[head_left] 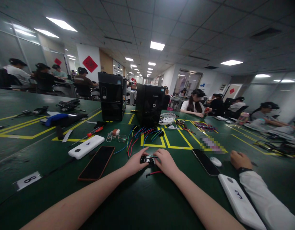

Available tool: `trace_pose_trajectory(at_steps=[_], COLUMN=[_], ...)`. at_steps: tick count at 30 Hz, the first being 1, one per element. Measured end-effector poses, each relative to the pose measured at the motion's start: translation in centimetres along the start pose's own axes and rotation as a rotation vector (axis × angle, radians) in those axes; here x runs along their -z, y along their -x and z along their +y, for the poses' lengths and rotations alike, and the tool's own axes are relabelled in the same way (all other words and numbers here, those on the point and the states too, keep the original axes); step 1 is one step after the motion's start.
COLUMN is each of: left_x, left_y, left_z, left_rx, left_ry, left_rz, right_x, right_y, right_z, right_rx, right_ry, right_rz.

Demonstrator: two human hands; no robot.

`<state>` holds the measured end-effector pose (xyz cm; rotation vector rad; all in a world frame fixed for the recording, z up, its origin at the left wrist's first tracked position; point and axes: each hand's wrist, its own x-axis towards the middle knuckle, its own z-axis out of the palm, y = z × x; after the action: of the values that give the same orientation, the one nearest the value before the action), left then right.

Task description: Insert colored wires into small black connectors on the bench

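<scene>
My left hand point(135, 162) and my right hand point(167, 162) meet low over the green table. Between their fingertips is a small black-and-white part point(146, 159), too small for me to name its kind. A bluish-green wire end seems to show by my right fingers, which are closed at the part's right side. My left thumb and fingers pinch its left side. Just below my hands lies a short red wire point(155, 173) with a black end. Beyond them spread several loose blue, red and green wires point(133, 143).
Two black computer cases point(111, 99) stand ahead. On the left lie a white power bank point(87, 147), a phone point(97, 163), glasses point(122, 138) and a red screwdriver point(94, 131). A co-worker's hand point(240, 159) rests at right, near another phone point(205, 161) and a white mouse point(215, 161).
</scene>
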<state>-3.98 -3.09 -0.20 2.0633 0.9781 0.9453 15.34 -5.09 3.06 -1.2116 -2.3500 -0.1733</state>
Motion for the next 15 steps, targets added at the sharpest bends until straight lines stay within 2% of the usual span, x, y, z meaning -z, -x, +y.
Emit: trace_pose_trajectory(at_steps=[3,6,9,13,15], left_x=[0.0,0.0,0.0,-0.2,-0.3], left_y=[-0.2,-0.4,-0.5,-0.4,-0.4], left_z=[-0.1,-0.1,0.0,-0.1,-0.4], left_rx=[0.014,0.030,0.044,0.039,0.031], left_ry=[0.011,0.025,0.024,0.031,0.031], left_rz=[-0.003,0.003,0.010,0.023,0.033], right_x=[-0.5,-1.0,-0.9,0.3,1.0], right_y=[0.1,0.1,-0.1,-0.2,0.0], right_z=[0.6,0.6,0.4,-0.4,-1.1], right_rx=[0.073,0.123,0.082,-0.015,0.051], right_ry=[0.087,0.130,0.114,0.014,-0.037], right_rz=[-0.063,-0.055,0.006,0.156,0.110])
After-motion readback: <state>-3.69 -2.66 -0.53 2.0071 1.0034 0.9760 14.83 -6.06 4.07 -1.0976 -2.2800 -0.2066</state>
